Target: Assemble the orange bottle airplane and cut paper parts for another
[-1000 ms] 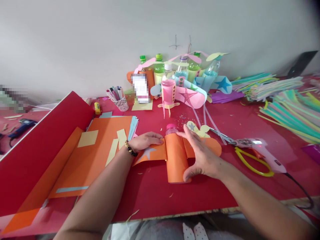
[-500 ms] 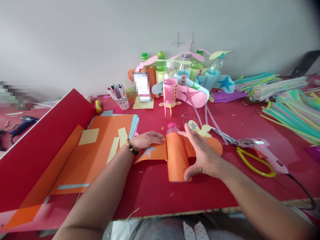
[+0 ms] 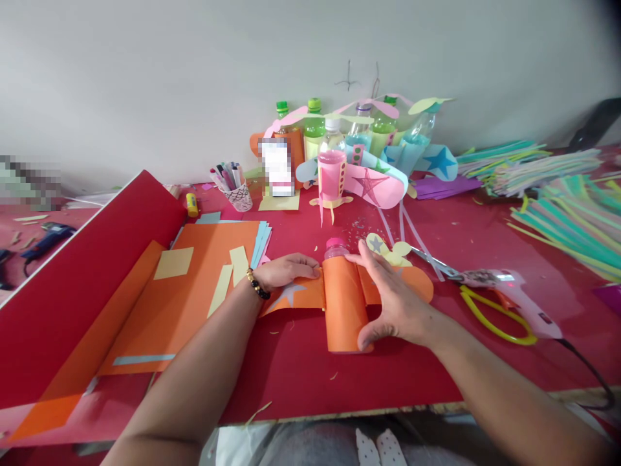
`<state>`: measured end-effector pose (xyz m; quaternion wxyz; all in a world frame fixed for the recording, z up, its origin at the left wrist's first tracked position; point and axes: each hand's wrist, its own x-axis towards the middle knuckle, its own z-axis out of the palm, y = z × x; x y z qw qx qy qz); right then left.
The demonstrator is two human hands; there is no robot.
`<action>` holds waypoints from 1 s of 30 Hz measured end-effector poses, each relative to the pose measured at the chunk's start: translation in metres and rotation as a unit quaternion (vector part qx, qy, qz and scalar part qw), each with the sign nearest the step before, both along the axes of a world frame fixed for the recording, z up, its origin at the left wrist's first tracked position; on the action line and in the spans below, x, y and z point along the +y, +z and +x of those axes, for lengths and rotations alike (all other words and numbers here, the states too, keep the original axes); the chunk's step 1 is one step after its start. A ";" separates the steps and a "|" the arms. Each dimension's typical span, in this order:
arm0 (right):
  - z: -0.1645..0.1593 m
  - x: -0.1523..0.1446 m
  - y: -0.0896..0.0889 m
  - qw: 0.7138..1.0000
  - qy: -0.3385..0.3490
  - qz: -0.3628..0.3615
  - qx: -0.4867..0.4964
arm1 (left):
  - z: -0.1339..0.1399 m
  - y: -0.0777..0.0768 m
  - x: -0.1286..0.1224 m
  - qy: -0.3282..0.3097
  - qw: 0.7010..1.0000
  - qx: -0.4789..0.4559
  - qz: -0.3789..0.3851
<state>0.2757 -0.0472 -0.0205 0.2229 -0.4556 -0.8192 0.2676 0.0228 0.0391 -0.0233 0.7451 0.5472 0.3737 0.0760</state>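
Note:
A plastic bottle (image 3: 345,310) wrapped in orange paper, with a pink cap, lies on the red table between my hands. Orange paper wings stick out on both sides; the left wing (image 3: 301,294) bears a grey star, and my right hand partly covers the right wing (image 3: 417,283). My left hand (image 3: 291,270) has its fingers closed on the left wing's upper edge, close to the bottle. My right hand (image 3: 392,298) grips the bottle's right side, thumb near the base and fingers toward the neck. Just behind lie pale yellow paper shapes (image 3: 388,249), one with a grey star.
Scissors (image 3: 495,317) with yellow handles and a pink glue gun (image 3: 521,298) lie on the right. Orange paper sheets (image 3: 208,243) and a red board (image 3: 97,259) are at left. Behind stand a pen cup (image 3: 237,196), a phone (image 3: 279,168) and several decorated bottles (image 3: 332,175).
The view has shifted very slightly. Both hands keep their places on the bottle and its wing.

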 end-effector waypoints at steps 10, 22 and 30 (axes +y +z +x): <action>-0.001 0.001 -0.001 1.000 0.002 0.010 -0.008 | 0.002 0.001 -0.002 0.027 1.000 0.007 -0.012; -0.002 0.001 0.000 1.000 0.004 0.002 -0.007 | 0.006 0.003 -0.007 0.064 0.997 -0.003 -0.036; -0.003 0.001 0.004 1.000 0.009 0.018 -0.015 | 0.010 0.003 -0.010 0.102 0.994 0.003 -0.035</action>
